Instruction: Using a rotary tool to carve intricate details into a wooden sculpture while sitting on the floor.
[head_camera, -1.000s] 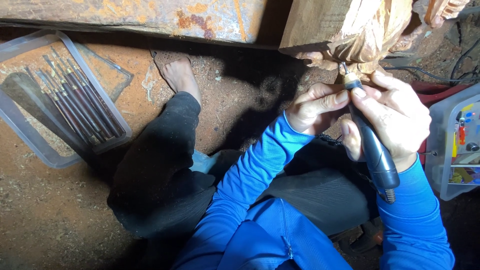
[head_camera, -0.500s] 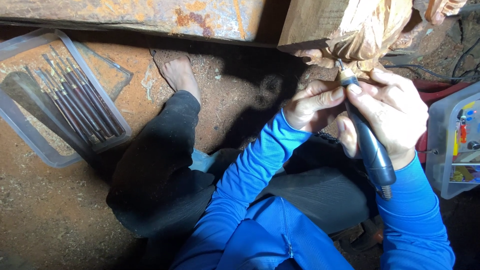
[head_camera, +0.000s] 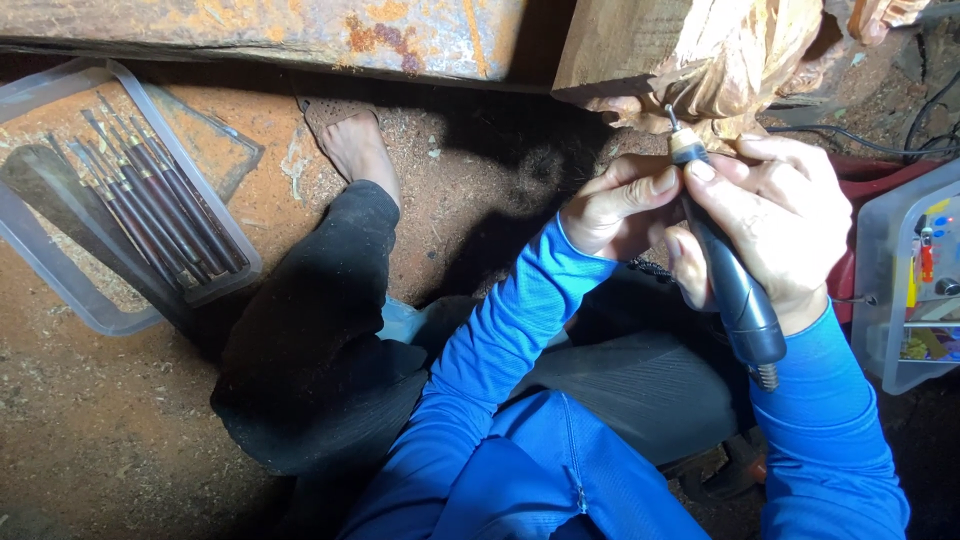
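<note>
Hardly shifted — rotary tool between right hand fingers, bit on carving.

dark blue rotary carving tool, tilted, bit tip against pale rough wood carving

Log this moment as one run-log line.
right hand: grips rotary tool | left hand: steadies tool near tip | bit: at wood carving | chisel tray: on floor, apart

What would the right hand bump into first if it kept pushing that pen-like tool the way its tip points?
The carved wood block. The right hand holds the rotary tool angled up, and its thin bit already sits at or almost against the carving, though depth is hard to judge.
</note>
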